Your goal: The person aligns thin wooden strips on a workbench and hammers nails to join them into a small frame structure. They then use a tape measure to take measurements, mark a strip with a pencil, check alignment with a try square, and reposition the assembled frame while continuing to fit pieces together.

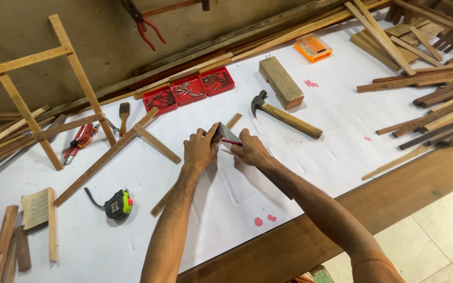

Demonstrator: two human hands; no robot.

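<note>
My left hand [200, 150] presses a small metal square [227, 133] down onto a thin wooden strip [234, 121] that runs diagonally across the white-covered bench [310, 157]. My right hand [251, 151] holds a red pencil [232, 142] with its tip at the edge of the square. Both hands meet over the strip near the middle of the bench. Much of the strip is hidden under my hands and forearms.
A claw hammer [284, 116] and a wooden block [280, 82] lie just right of my hands. Three red trays of nails [189, 89], a tape measure [118, 204], a ladder-like wooden frame [38, 89], an orange box [313, 48] and piles of wooden strips [431, 78] surround them.
</note>
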